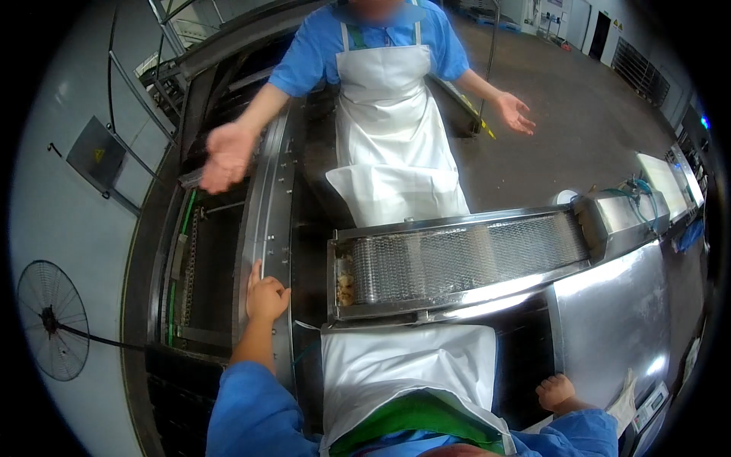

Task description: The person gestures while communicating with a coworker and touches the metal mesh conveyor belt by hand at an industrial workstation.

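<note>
My left hand (pixel 266 297) rests on the steel side rail (pixel 268 228) of the machine at left. Its index finger is stretched forward along the rail, the thumb stands out to the side, and nothing is held. By the near left corner of a bare steel table (pixel 613 312) is my right hand (pixel 556 392), its fingers curled in and nothing visible in them. In front of me lies a narrow wire-mesh conveyor (pixel 464 255). Small pale pieces (pixel 345 289) sit at its left end.
Across the conveyor stands a person in a white apron (pixel 392 114), both hands held out and apart. A chain track (pixel 190 259) runs inside the machine at left. There is a wall fan (pixel 51 320) at far left and a digital scale (pixel 649 406) at lower right.
</note>
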Demonstrator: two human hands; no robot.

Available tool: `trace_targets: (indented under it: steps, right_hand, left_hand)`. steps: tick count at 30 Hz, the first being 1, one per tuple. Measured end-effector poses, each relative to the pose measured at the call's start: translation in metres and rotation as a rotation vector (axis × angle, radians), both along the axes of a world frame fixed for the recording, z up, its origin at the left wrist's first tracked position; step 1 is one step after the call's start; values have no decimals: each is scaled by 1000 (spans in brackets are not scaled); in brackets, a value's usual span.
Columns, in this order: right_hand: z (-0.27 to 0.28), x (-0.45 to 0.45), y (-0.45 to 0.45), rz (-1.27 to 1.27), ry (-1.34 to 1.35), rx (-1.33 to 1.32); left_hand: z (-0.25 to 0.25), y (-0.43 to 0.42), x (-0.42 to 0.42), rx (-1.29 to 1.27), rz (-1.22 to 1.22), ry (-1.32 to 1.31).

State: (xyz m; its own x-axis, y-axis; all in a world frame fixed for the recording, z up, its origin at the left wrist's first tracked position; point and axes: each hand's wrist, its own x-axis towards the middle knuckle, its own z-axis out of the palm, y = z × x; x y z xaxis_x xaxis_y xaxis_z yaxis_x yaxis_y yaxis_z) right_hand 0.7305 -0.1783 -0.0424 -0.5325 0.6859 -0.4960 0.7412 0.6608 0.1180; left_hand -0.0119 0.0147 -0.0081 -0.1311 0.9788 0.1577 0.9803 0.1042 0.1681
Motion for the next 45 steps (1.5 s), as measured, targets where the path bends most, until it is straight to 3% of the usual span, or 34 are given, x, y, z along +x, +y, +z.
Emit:
trace_targets:
  steps: [45]
  right_hand:
    - [0, 1, 2, 3, 69, 8]
  left_hand:
    - [1, 1, 1, -24, 1, 15]
